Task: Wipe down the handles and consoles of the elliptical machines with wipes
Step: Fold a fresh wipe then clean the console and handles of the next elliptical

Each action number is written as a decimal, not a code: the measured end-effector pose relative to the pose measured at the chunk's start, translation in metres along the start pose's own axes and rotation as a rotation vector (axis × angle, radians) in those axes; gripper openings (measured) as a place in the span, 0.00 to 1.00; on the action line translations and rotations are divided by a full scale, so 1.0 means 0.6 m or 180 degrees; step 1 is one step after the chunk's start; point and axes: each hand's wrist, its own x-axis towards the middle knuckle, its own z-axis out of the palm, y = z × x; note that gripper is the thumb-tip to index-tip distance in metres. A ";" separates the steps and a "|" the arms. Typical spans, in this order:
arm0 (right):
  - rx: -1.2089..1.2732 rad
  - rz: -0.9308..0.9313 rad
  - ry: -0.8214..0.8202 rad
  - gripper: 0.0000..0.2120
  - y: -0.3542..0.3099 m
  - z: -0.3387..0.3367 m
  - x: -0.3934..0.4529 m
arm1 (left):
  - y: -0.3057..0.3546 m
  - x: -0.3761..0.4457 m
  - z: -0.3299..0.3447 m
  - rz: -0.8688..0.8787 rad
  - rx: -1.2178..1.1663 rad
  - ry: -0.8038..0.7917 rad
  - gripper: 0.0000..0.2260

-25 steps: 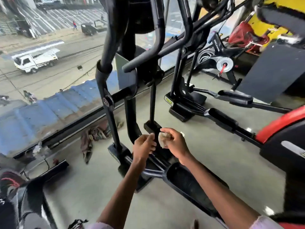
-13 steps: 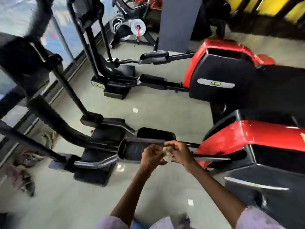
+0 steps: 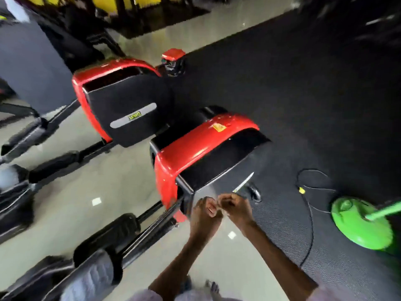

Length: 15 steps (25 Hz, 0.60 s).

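My left hand and my right hand are held together in front of me, fingers curled, pinching a small pale wipe between them; most of the wipe is hidden by the fingers. Just beyond my hands stands the red and black rear housing of the nearer elliptical machine. Its black foot pedals stretch away to the lower left. A second red and black elliptical housing stands behind it. No handles or console are in view.
A bright green round base with a green pole sits on the dark rubber mat at the right, with a black cable trailing from it. Pale tiled floor lies between the machines. My feet show at the bottom edge.
My view has swung right, from the window and the uprights to the rear housings and the dark mat. Both hands have stayed together on the wipe throughout.
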 end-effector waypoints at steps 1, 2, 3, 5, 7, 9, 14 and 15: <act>0.0125 0.0042 0.0068 0.05 0.002 -0.045 0.012 | 0.029 0.015 0.039 0.0119 0.0050 -0.0186 0.04; 0.0282 0.0124 0.0080 0.07 0.000 -0.077 0.020 | 0.049 0.026 0.064 0.0185 0.0031 -0.0316 0.03; 0.0494 0.0229 0.0107 0.08 -0.001 -0.118 0.033 | 0.075 0.040 0.095 0.0257 -0.0021 -0.0450 0.04; 0.0816 0.0388 0.0113 0.12 0.000 -0.192 0.069 | 0.112 0.075 0.154 0.0370 -0.0279 -0.0664 0.03; 0.0960 0.0495 0.0128 0.14 -0.002 -0.253 0.117 | 0.145 0.118 0.210 0.0291 -0.0475 -0.0867 0.06; 0.1097 0.0606 0.0137 0.15 -0.005 -0.300 0.172 | 0.173 0.169 0.257 0.0130 -0.0625 -0.1029 0.08; 0.1684 0.0880 0.0116 0.17 -0.030 -0.445 0.363 | 0.267 0.331 0.379 -0.0588 -0.1457 -0.1256 0.07; 0.1753 0.0927 0.0146 0.17 -0.043 -0.473 0.395 | 0.289 0.354 0.399 -0.0585 -0.1496 -0.1302 0.07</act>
